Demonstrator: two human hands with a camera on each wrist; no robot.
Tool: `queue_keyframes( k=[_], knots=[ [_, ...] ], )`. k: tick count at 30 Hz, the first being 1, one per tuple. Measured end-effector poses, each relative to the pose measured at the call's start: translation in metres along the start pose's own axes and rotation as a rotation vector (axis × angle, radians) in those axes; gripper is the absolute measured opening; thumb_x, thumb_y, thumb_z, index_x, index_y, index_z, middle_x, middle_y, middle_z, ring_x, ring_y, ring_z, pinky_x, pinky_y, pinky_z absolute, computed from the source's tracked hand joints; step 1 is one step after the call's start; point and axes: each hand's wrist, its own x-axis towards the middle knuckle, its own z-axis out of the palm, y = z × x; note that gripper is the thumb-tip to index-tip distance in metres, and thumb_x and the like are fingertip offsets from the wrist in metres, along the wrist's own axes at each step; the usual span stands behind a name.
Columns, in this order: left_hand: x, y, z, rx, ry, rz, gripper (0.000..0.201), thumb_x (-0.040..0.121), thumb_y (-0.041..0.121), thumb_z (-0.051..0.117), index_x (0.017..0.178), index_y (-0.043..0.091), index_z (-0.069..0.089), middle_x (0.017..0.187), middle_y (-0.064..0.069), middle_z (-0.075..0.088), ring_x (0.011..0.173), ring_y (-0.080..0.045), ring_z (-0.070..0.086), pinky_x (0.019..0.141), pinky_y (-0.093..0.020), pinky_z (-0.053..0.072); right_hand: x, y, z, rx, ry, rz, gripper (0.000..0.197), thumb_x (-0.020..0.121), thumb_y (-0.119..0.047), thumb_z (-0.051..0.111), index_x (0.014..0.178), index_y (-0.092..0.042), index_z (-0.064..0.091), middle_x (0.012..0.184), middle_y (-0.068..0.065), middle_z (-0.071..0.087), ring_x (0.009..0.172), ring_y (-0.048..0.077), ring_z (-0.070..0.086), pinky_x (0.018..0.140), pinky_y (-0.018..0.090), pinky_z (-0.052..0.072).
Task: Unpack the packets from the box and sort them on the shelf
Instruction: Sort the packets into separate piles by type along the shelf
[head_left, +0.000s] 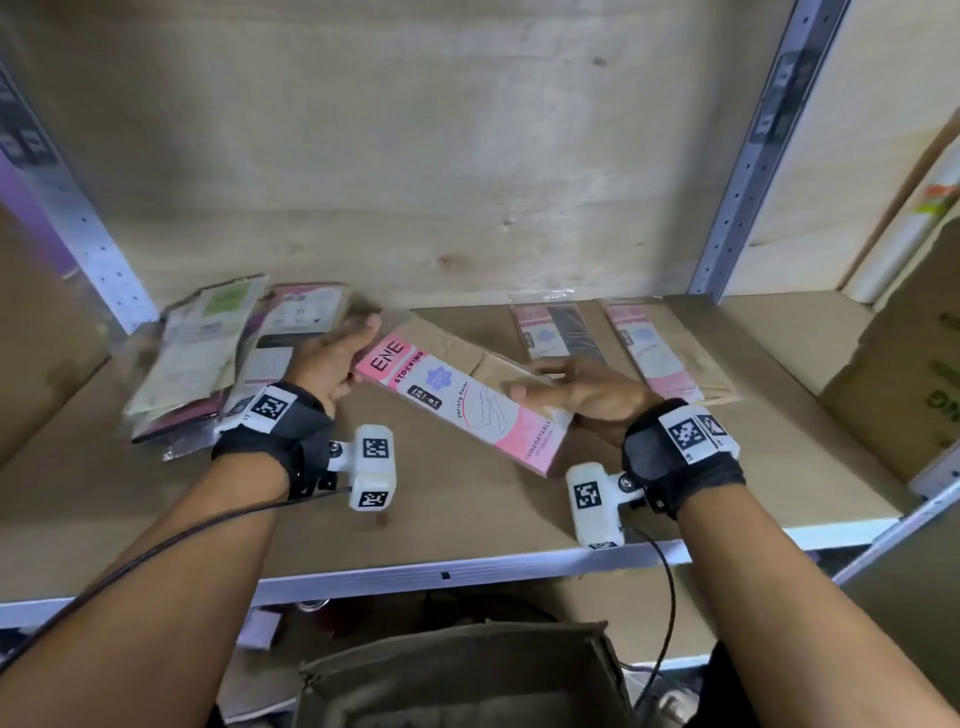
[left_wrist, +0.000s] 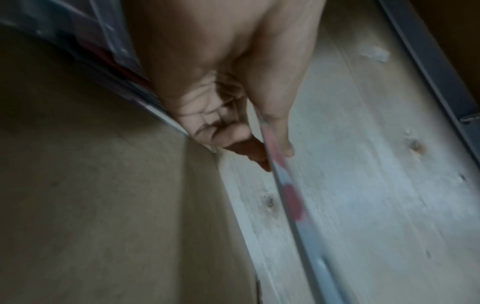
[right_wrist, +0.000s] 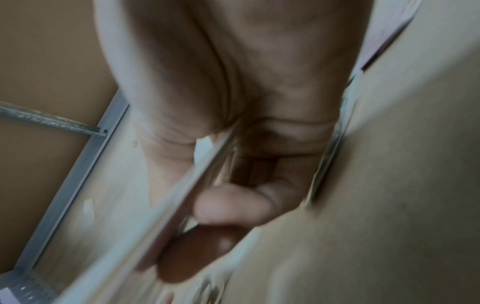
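Observation:
A pink and white stocking packet (head_left: 462, 402) is held above the shelf board (head_left: 467, 509), slanting from upper left to lower right. My left hand (head_left: 337, 358) pinches its far left end, and the packet (left_wrist: 288, 191) shows edge-on between thumb and fingers in the left wrist view. My right hand (head_left: 576, 392) grips the packet's right side, and the thin packet edge (right_wrist: 182, 197) runs between thumb and fingers in the right wrist view. A heap of packets (head_left: 208, 358) lies at the shelf's left. Two pink packets (head_left: 558, 335) (head_left: 649, 345) lie flat at the back right. The open cardboard box (head_left: 457, 675) sits below the shelf.
Grey metal uprights (head_left: 753, 156) (head_left: 67, 223) frame the bay, with a wooden back panel (head_left: 415, 156) behind. A large cardboard carton (head_left: 914, 374) stands at the shelf's right end. The shelf's metal front lip (head_left: 467, 569) runs across below my wrists.

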Motion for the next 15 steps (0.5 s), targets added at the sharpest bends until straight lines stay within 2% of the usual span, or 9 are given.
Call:
queue_keyframes(
  k=[2,5,7,8,9,10,12,14,15],
  knots=[
    [0.003,-0.004,0.000,0.026,-0.015,0.012,0.015,0.085,0.035,0.075,0.082,0.022,0.068,0.061,0.006,0.072,0.047,-0.004,0.060,0.040,-0.013,0.038,-0.001,0.007,-0.009,0.110,0.130,0.001,0.044,0.067,-0.040,0.085,0.103,-0.017,0.072,0.098,0.011,0.076,0.096,0.032,0.072,0.087,0.040,0.057],
    [0.000,-0.005,0.009,0.073,-0.017,0.005,0.006,0.094,0.033,0.062,0.094,0.027,0.064,0.078,0.004,0.077,0.067,-0.010,0.070,0.053,-0.020,0.043,-0.005,0.013,-0.016,0.236,0.245,0.004,0.009,0.078,-0.025,0.079,0.086,-0.020,0.077,0.093,0.011,0.077,0.090,0.028,0.073,0.093,0.045,0.053],
    [0.000,-0.007,0.016,0.179,0.030,0.015,0.013,0.095,0.031,0.049,0.087,0.025,0.058,0.095,-0.004,0.076,0.076,-0.015,0.070,0.057,-0.022,0.043,-0.006,0.016,-0.016,0.320,0.324,0.002,0.010,0.079,-0.019,0.079,0.087,-0.017,0.075,0.094,0.011,0.077,0.090,0.028,0.073,0.093,0.046,0.054],
    [0.001,-0.008,0.019,0.231,0.052,0.021,0.016,0.094,0.032,0.046,0.089,0.022,0.057,0.100,-0.008,0.075,0.078,-0.017,0.069,0.060,-0.023,0.043,-0.006,0.017,-0.016,0.380,0.384,0.004,0.017,0.077,-0.016,0.081,0.090,-0.013,0.072,0.096,0.013,0.077,0.092,0.031,0.073,0.093,0.048,0.054],
    [0.001,-0.008,0.022,0.258,0.070,0.019,0.023,0.095,0.036,0.044,0.099,0.019,0.059,0.100,-0.010,0.074,0.077,-0.016,0.067,0.060,-0.025,0.043,-0.006,0.017,-0.016,0.424,0.432,-0.001,0.023,0.076,-0.014,0.082,0.094,-0.009,0.070,0.098,0.015,0.076,0.094,0.034,0.073,0.093,0.050,0.055],
    [0.001,-0.008,0.024,0.266,0.077,0.021,0.030,0.097,0.043,0.044,0.108,0.019,0.058,0.093,-0.009,0.074,0.071,-0.015,0.065,0.057,-0.024,0.041,-0.006,0.017,-0.016,0.446,0.467,-0.005,0.029,0.076,-0.013,0.082,0.100,-0.004,0.068,0.100,0.017,0.076,0.096,0.036,0.072,0.093,0.051,0.055],
    [-0.001,-0.008,0.028,0.193,0.033,0.032,0.031,0.098,0.053,0.047,0.104,0.025,0.058,0.067,0.000,0.066,0.050,-0.011,0.053,0.042,-0.019,0.031,-0.008,0.016,-0.016,0.471,0.500,0.002,0.042,0.080,-0.013,0.080,0.115,0.003,0.063,0.107,0.019,0.073,0.100,0.040,0.070,0.093,0.053,0.054],
    [-0.003,-0.008,0.028,-0.019,-0.117,0.018,0.026,0.101,0.048,0.045,0.097,0.025,0.056,0.048,0.004,0.049,0.033,-0.008,0.036,0.032,-0.016,0.017,-0.008,0.016,-0.016,0.504,0.517,-0.002,0.038,0.082,-0.013,0.078,0.114,0.001,0.061,0.111,0.023,0.071,0.099,0.040,0.069,0.092,0.053,0.053],
    [-0.005,-0.007,0.027,-0.130,-0.224,0.000,0.030,0.104,0.045,0.041,0.091,0.022,0.056,0.043,0.005,0.042,0.030,-0.007,0.030,0.030,-0.016,0.014,-0.009,0.016,-0.015,0.521,0.518,-0.012,0.032,0.083,-0.012,0.077,0.110,-0.002,0.062,0.111,0.024,0.070,0.095,0.039,0.069,0.090,0.052,0.053]
  ],
)
